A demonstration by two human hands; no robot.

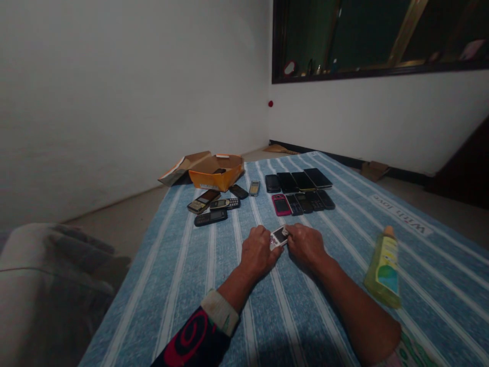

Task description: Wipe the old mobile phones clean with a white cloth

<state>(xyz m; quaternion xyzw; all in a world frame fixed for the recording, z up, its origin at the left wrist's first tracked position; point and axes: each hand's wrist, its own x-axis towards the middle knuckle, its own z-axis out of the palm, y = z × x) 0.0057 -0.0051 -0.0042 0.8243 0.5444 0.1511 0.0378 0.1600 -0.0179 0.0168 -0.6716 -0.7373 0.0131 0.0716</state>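
Observation:
A small white mobile phone point(280, 235) with a dark screen is between my two hands, just above or on the striped cloth. My left hand point(257, 250) is closed around its left end. At the phone's right end, the fingers of my right hand point(306, 244) are bent together and press near the screen, with a small whitish bit at their tips that is too small to name. Just beyond lies a pink phone point(281, 205), first in a row of dark keypad phones point(304, 203). Behind that row lie several black touchscreen phones point(303, 181).
An open orange cardboard box point(217, 179) stands at the far left with a dark item inside. Loose keypad phones point(211, 217) lie before it, and a silver phone point(254, 188) is to its right. A bottle of yellowish liquid point(384, 270) lies on the blue striped cloth point(183, 285) at right.

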